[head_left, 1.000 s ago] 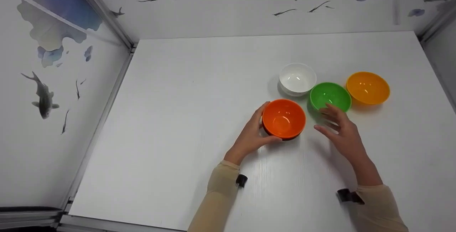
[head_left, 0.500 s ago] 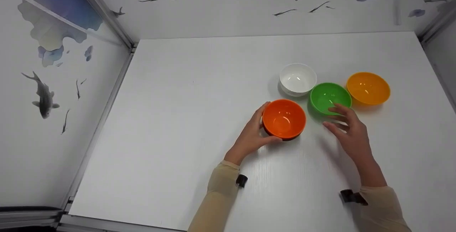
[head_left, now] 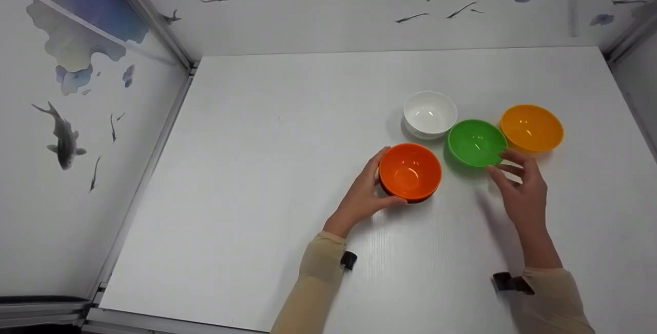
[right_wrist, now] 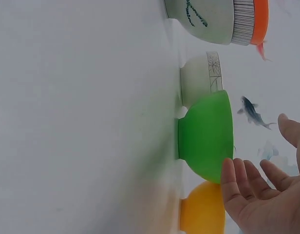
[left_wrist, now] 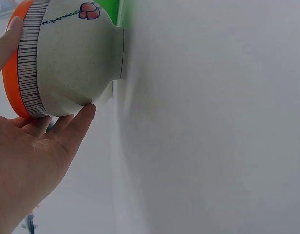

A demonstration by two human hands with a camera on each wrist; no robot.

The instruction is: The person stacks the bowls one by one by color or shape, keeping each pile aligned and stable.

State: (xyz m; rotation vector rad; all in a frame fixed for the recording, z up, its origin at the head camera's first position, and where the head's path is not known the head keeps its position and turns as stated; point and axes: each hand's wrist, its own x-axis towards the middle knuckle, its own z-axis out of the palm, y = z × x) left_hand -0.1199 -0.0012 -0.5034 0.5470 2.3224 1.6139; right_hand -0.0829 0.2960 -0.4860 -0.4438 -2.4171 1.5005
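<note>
My left hand [head_left: 362, 195] holds an orange bowl [head_left: 410, 172], thumb at its near side and fingers round the left. In the left wrist view, a pale body with a striped band and a small flower drawing shows below the bowl's [left_wrist: 72, 58] orange rim. My right hand [head_left: 524, 190] holds nothing; its fingers are loosely bent, with the fingertips right at the near right rim of a green bowl [head_left: 475, 141]. Seen from the right wrist, the green bowl [right_wrist: 206, 136] stands upright on the table, the right fingertips [right_wrist: 228, 168] overlapping its rim.
A white bowl [head_left: 430, 113] with a drawn band outside stands behind the orange one, close to the green bowl. To the right of the green bowl is a yellow-orange bowl [head_left: 531, 128]. The white table [head_left: 231, 180] is bordered by panels [head_left: 308, 16] with printed fish.
My right hand has moved to the right, from over the front of the green bowl to its near right rim. The left hand and the bowls keep their places.
</note>
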